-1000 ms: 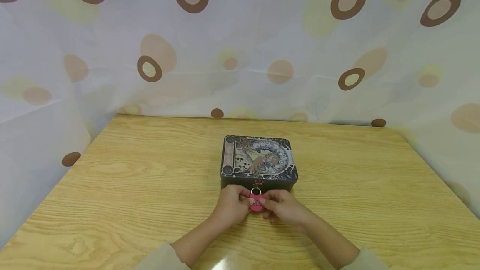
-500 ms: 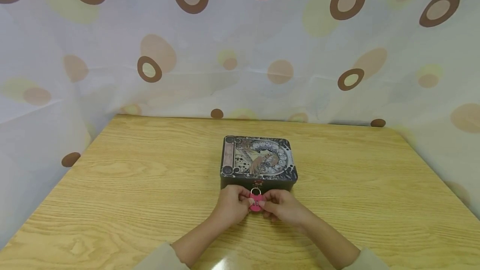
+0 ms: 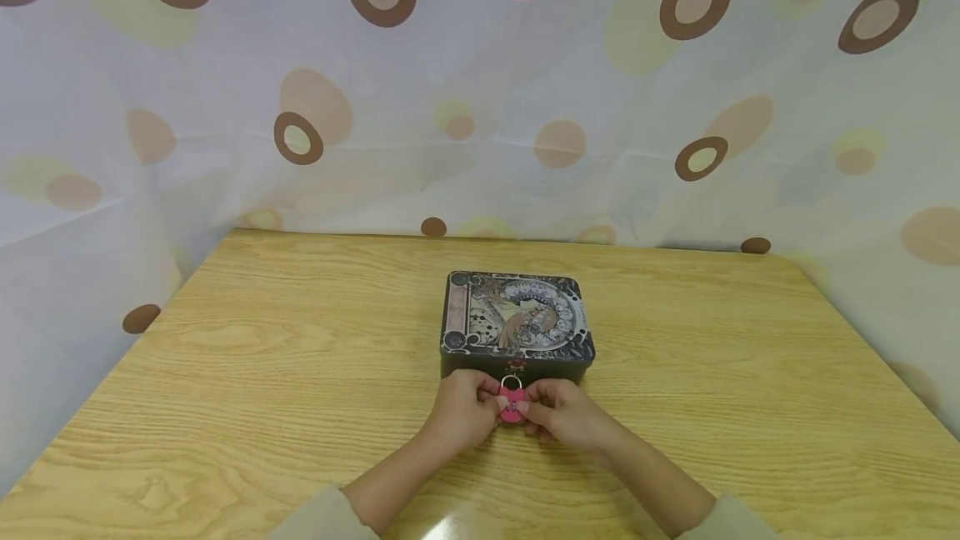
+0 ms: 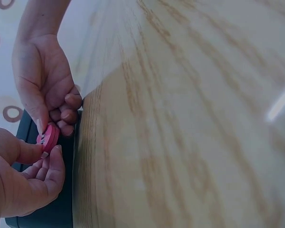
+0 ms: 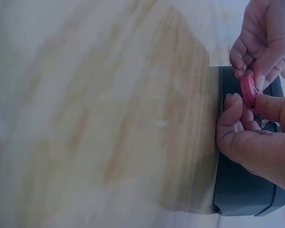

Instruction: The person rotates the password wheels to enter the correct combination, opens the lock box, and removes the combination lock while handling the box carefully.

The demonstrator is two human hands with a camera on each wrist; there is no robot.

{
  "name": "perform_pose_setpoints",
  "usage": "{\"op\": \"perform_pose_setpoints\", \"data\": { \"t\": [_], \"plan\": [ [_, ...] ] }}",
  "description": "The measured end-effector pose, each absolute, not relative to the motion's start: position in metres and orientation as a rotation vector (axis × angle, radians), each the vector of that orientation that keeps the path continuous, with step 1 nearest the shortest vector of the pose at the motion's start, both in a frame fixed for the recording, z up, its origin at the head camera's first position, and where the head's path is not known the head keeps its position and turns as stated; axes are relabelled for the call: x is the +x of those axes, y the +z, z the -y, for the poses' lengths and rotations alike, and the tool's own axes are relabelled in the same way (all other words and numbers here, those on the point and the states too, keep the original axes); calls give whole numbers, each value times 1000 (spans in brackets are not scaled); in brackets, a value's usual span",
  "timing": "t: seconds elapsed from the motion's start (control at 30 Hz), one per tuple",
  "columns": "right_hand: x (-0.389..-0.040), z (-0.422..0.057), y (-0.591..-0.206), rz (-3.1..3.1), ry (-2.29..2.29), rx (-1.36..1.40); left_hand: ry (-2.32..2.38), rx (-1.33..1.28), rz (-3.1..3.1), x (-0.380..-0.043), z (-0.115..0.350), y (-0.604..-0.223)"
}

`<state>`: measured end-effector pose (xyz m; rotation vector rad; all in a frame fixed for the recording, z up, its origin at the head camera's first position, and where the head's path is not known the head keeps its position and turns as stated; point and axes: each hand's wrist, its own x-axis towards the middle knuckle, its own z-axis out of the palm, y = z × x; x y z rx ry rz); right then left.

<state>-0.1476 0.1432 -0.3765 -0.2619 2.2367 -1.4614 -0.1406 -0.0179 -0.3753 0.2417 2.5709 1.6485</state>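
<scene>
A pink combination padlock (image 3: 512, 415) with a silver shackle is held up in front of a dark tin box (image 3: 517, 319) that has an ornate printed lid. My left hand (image 3: 465, 411) pinches the padlock's left side between thumb and fingers. On the other side my right hand (image 3: 573, 417) grips it, its thumb lying over the number dials. The shackle stands just below the red clasp (image 3: 517, 366) on the box front. Both wrist views show the padlock (image 4: 48, 137) edge-on between the fingertips, with the box's dark side (image 5: 244, 178) behind.
The box rests on a wood-grain table (image 3: 300, 373) near its middle. Behind and to both sides hangs a pale curtain (image 3: 480, 90) printed with brown and yellow ovals. A light glare (image 3: 441, 526) shows at the table's front.
My right thumb has shifted slightly across the padlock's dials. The box and my left hand stay where they were.
</scene>
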Motion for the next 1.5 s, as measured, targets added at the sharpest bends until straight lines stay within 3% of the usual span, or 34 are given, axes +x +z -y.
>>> {"op": "perform_pose_setpoints", "data": {
  "t": [1.5],
  "plan": [
    [-150, -142, -374, -2228, -1433, -272, 1611, 256, -2632, -140, 18, -374]
  ]
}}
